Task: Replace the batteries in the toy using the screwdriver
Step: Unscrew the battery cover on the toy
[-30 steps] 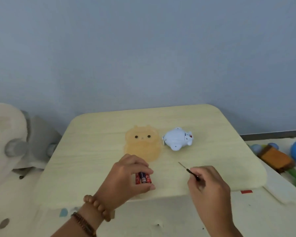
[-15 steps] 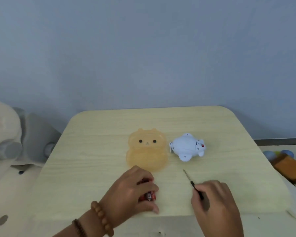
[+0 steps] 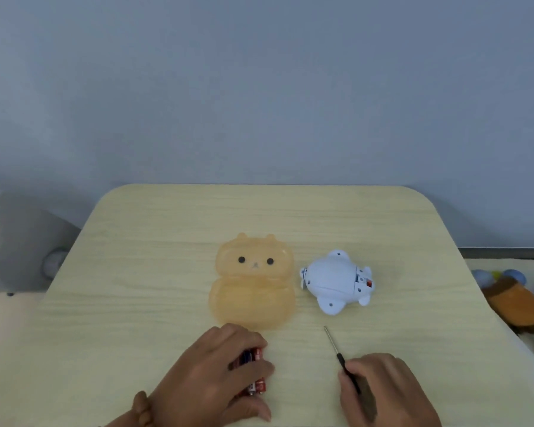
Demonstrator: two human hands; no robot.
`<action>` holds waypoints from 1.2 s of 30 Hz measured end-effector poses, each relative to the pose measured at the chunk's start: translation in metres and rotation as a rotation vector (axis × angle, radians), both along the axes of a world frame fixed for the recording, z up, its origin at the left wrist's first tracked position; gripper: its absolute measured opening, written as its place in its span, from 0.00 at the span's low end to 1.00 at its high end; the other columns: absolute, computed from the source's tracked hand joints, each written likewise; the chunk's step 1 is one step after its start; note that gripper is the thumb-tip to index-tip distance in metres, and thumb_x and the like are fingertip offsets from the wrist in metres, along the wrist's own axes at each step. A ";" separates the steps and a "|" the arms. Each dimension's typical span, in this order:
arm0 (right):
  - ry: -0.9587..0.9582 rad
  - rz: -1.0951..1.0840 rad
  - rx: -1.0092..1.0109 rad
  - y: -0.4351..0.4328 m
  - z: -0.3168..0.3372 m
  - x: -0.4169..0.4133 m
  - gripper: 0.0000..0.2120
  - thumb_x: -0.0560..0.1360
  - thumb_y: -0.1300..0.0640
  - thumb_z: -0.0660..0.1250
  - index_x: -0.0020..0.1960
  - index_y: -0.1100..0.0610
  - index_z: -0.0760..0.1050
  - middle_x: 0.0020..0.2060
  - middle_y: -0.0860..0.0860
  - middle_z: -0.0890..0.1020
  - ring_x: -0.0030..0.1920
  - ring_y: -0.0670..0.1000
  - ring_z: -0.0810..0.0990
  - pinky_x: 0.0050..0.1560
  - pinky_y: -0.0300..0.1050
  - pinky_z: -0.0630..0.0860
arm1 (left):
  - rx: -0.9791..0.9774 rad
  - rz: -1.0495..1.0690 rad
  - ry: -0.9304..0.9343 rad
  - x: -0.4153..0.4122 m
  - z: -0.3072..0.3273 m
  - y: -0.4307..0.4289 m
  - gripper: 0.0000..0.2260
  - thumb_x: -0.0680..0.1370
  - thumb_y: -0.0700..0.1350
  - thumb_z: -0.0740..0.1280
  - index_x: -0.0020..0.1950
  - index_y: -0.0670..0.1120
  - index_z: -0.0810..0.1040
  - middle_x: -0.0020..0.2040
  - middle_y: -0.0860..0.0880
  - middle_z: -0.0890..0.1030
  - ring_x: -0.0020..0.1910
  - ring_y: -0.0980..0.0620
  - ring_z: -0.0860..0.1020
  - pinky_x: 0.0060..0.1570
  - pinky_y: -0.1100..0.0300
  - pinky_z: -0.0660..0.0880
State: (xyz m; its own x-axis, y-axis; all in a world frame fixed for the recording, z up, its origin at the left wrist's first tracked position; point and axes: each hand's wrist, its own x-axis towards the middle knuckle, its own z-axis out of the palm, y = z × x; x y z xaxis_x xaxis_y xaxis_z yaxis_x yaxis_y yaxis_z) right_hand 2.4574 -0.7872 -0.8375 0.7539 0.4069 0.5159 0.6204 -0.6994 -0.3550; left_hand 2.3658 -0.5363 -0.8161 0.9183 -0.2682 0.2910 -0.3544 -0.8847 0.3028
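A small pale-blue toy (image 3: 336, 282) lies upside down on the light wooden table (image 3: 167, 241), right of centre, with a red switch on its right side. My left hand (image 3: 216, 377) rests at the table's near edge, fingers curled over red batteries (image 3: 253, 374) that lie on the table. My right hand (image 3: 386, 392) holds the black handle of a thin screwdriver (image 3: 336, 349), its metal tip pointing up towards the toy and well short of it.
A translucent orange bear-shaped case (image 3: 253, 282) lies flat just left of the toy. Beyond the right table edge sit a brown-orange plush (image 3: 515, 303) and blue balls (image 3: 483, 277). A grey object (image 3: 19, 241) stands left of the table.
The view has tilted down and closer to the table. My left hand has settled lower over the batteries; my right hand keeps the screwdriver in about the same place.
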 end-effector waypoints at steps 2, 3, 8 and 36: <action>0.011 0.013 -0.011 0.000 0.002 0.002 0.14 0.71 0.52 0.63 0.32 0.55 0.82 0.30 0.50 0.81 0.35 0.51 0.75 0.35 0.41 0.69 | -0.007 0.002 0.015 0.001 0.002 -0.002 0.16 0.75 0.64 0.70 0.50 0.53 0.84 0.54 0.50 0.83 0.51 0.53 0.79 0.44 0.58 0.77; 0.033 0.021 -0.005 0.000 0.004 0.004 0.16 0.73 0.51 0.62 0.32 0.55 0.82 0.30 0.50 0.81 0.35 0.50 0.74 0.36 0.41 0.69 | -0.019 0.002 0.015 0.002 0.003 -0.002 0.16 0.75 0.64 0.70 0.50 0.53 0.84 0.54 0.50 0.83 0.51 0.52 0.79 0.43 0.58 0.77; 0.112 0.016 -0.024 0.004 0.012 0.004 0.12 0.71 0.50 0.64 0.33 0.54 0.81 0.30 0.48 0.79 0.33 0.49 0.76 0.34 0.41 0.68 | -0.090 0.027 0.070 0.003 0.003 0.001 0.18 0.73 0.66 0.70 0.51 0.54 0.83 0.56 0.50 0.82 0.53 0.53 0.78 0.45 0.56 0.77; 0.057 -0.131 -0.023 0.007 -0.005 -0.002 0.12 0.69 0.49 0.74 0.35 0.49 0.72 0.31 0.47 0.75 0.33 0.49 0.77 0.27 0.47 0.74 | -0.147 0.047 0.000 -0.004 -0.010 0.002 0.20 0.70 0.69 0.70 0.56 0.59 0.83 0.59 0.62 0.75 0.60 0.61 0.72 0.57 0.64 0.73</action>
